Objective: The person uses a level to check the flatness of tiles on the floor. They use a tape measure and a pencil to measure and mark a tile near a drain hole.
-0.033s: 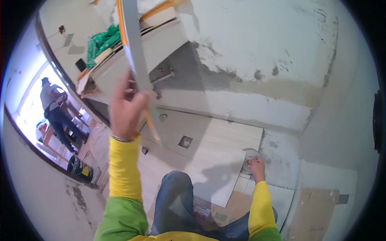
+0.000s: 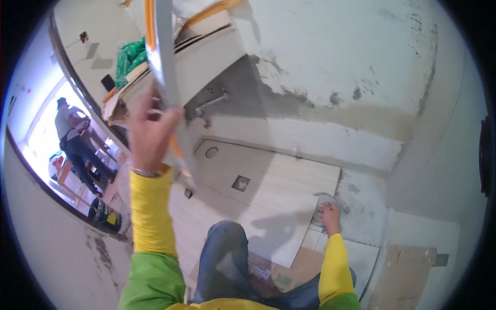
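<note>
My left hand [image 2: 150,134], slightly blurred, is raised at the left with its fingers closed around a long straightedge [image 2: 165,57]. The bar is grey with an orange edge and stands tilted, running from the top of the picture down toward the floor. Low on the right, my right hand [image 2: 329,216] is closed at a round greyish disc-like piece [image 2: 322,199] by the right edge of a large pale floor tile [image 2: 289,199]. What exactly its fingers grip there is hidden. My bent knee [image 2: 227,243] is beside the tile.
A square drain opening [image 2: 241,183] and a round hole [image 2: 211,152] sit in the tiled floor. Above stands a ledge [image 2: 206,64] with a green bag [image 2: 132,59]. Cardboard [image 2: 408,279] leans at right. Through the doorway are a black bucket [image 2: 105,216] and a person [image 2: 75,139].
My left hand and the straightedge have shifted a little left and down. My right hand stays at the round piece. The view has turned slightly.
</note>
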`<state>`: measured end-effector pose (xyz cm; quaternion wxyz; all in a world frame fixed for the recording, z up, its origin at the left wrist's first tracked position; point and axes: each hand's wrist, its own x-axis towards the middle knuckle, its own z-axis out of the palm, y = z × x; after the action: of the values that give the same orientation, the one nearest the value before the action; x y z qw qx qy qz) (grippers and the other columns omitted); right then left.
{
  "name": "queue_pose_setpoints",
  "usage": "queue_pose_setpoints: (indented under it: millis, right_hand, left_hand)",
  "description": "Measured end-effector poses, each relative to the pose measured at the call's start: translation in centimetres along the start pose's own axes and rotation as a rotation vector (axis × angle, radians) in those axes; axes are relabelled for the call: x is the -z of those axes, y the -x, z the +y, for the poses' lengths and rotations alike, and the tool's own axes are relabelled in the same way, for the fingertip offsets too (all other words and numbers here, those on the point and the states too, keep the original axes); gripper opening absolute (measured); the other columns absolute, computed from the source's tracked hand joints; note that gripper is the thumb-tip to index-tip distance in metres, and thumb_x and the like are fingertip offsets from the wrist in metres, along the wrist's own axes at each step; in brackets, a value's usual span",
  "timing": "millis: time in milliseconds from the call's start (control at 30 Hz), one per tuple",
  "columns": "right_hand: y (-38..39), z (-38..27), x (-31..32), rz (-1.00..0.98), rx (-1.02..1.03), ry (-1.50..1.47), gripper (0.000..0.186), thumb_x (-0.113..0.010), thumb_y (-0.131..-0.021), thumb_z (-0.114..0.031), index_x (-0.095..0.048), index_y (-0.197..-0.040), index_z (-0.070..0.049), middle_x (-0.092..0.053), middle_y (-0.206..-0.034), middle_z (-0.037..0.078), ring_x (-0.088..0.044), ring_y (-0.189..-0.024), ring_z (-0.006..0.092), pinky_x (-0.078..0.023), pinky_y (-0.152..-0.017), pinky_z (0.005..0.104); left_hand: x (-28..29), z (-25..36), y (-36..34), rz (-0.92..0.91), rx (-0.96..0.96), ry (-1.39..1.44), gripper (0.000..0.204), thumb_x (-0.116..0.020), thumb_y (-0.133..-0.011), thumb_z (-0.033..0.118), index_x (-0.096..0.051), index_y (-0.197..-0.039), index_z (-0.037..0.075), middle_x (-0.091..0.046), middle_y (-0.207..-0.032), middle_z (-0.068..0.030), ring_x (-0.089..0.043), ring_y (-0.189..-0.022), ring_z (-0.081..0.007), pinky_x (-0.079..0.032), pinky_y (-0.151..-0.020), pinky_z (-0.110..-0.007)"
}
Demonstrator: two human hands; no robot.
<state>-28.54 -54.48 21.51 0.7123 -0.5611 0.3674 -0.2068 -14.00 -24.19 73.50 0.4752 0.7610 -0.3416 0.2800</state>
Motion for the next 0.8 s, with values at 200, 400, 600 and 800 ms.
queue_pose_setpoints:
  millis: [200, 400, 600, 800]
  right_hand:
    - [-0.3, -0.6, -4.7, -0.077, -0.024, -0.015, 0.022, -0.055, -0.093, -0.025, -0.062, -0.105, -0.007, -0.065, -0.086, 0.008, -0.061, -0.061, 0.014, -0.044, -0.046, 0.026]
    - [-0.2, -0.5, -8.0, -0.15, -0.044, -0.013, 0.024, -0.056, -0.093, -0.025, -0.062, -0.109, -0.008, -0.066, -0.088, 0.007, -0.061, -0.063, 0.0138, -0.043, -0.046, 0.025]
    - [0.8, -0.9, -10.0, -0.168, -0.052, -0.002, 0.023, -0.055, -0.093, -0.023, -0.063, -0.109, -0.008, -0.066, -0.088, 0.007, -0.061, -0.064, 0.0136, -0.043, -0.047, 0.0252]
    - [1.8, -2.3, -12.3, -0.235, -0.048, 0.018, 0.023, -0.055, -0.093, -0.021, -0.062, -0.11, -0.007, -0.066, -0.089, 0.007, -0.062, -0.065, 0.0141, -0.043, -0.048, 0.0251]
  left_hand:
    - [10.5, 1.8, -10.3, 0.238, -0.357, -0.901, 0.065, -0.068, -0.072, 0.025, -0.059, -0.133, 0.004, -0.063, -0.11, -0.0188, -0.063, -0.1, -0.0282, -0.049, -0.089, -0.036]
    - [10.8, -4.2, -20.8, 0.056, -0.231, -1.382, 0.051, -0.063, -0.078, 0.028, -0.063, -0.128, 0.021, -0.063, -0.125, -0.0094, -0.059, -0.114, -0.0303, -0.049, -0.097, -0.043]
    - [6.5, -9.5, -26.0, -0.165, -0.061, -1.428, 0.051, -0.06, -0.084, 0.027, -0.057, -0.134, 0.018, -0.064, -0.123, -0.0148, -0.061, -0.113, -0.0332, -0.048, -0.098, -0.042]
    - [4.6, -14.8, -27.8, -0.176, -0.017, -1.339, 0.055, -0.058, -0.084, 0.017, -0.052, -0.139, 0.021, -0.059, -0.132, -0.016, -0.057, -0.12, -0.0343, -0.046, -0.102, -0.041]
